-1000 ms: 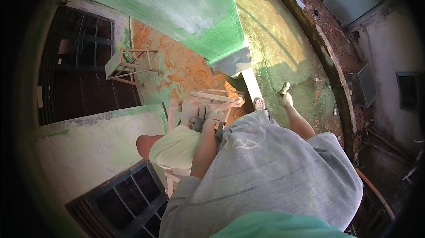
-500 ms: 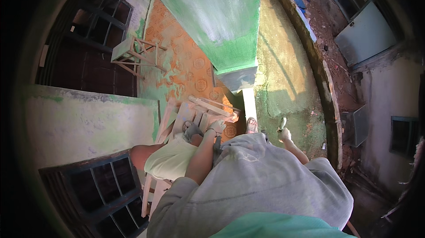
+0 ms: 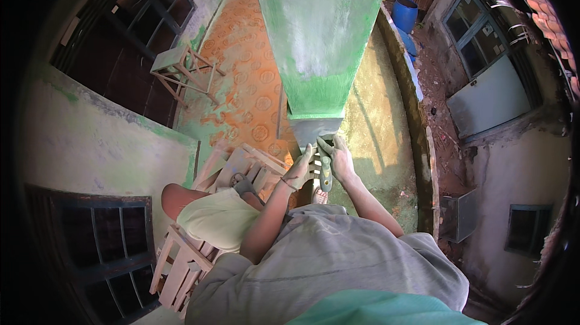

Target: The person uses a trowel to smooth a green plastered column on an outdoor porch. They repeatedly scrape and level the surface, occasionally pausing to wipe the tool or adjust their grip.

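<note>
A: Hands first. Both are up against the foot of the green-painted pillar (image 3: 320,35), on its bare grey base (image 3: 314,128). A second ago they were apart: the right one out to the side holding something small, the left low near the wooden stools. Now they meet at one spot.

B: State of each?

A: Right hand (image 3: 341,159) is closed round the handle of a small hand tool (image 3: 325,171), probably a trowel or scraper; the blade end is hard to make out. Left hand (image 3: 300,171) lies flat, fingers spread, palm against the grey base just beside the tool. It grips nothing that I can see.

B: So the tool has come to the work face?

A: That is my reading. The tool sits between the two hands, touching or all but touching the grey strip below the green paint. The left looks to be steadying. I judge surface work on the base to be starting, not finished.

B: Outward from there?

A: Below the hands, a sandalled foot (image 3: 319,195). To their left, pale wooden stools (image 3: 248,165) tipped on the orange patterned floor (image 3: 241,77); another stool (image 3: 178,65) stands well apart, further out. Nearer the body, a bent knee and a yellow-green garment (image 3: 220,222). To the right, a rough yellowish ledge (image 3: 377,119), then a blue barrel (image 3: 403,13) far off.

B: View shifted too?

A: Yes, the head has swung toward the pillar.
</note>
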The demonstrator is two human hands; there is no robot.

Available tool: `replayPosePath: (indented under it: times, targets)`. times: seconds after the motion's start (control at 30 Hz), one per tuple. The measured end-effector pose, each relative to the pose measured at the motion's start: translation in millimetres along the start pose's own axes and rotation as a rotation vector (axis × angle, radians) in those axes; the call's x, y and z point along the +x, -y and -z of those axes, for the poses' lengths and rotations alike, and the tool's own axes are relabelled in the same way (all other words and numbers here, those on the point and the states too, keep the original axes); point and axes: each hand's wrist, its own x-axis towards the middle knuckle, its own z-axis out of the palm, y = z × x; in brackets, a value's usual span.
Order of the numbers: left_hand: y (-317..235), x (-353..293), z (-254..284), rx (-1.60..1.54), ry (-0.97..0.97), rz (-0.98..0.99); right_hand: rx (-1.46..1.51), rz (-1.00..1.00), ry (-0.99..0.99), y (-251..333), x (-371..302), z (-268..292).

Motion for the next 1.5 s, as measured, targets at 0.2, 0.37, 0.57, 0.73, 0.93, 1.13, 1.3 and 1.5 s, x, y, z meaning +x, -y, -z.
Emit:
replayPosePath:
  times: [0.2, 0.37, 0.57, 0.73, 0.93, 1.13, 1.3, 1.5]
  targets:
    - [-30.4, -19.3, -32.1, 0.173, -0.106, -0.271, -0.105, 0.235, -0.038, 32.6, 39.1, 12.9]
    - [-35.8, 6.3, -11.5, 0.264, -0.208, -0.439, -0.018, 0.066, -0.217, 62.8, 42.1, 22.4]
    - [-107.2, 37.0, -41.2, 0.266, -0.360, -0.694, 0.093, -0.158, -0.125, -8.2, -9.7, 19.1]
    - [-156.8, 81.6, -36.3, 0.292, -0.419, -0.880, -0.089, -0.302, -0.060, -66.4, -96.0, 27.4]
    - [-246.9, 42.5, -92.5, 0.324, -0.433, -1.101, -0.080, -0.459, -0.032, -96.7, -157.8, 31.9]
    - [-208.3, 44.1, -85.2, 0.231, -0.490, -0.913, -0.046, -0.496, -0.063, -96.3, -153.7, 20.1]
    - [-278.3, 4.3, -120.6, 0.276, -0.350, -1.040, -0.050, -0.394, -0.084, -93.3, -137.9, 11.9]
    - [-236.7, 26.3, -98.4, 0.308, -0.433, -0.981, -0.031, -0.403, -0.090, -92.3, -132.5, 3.1]
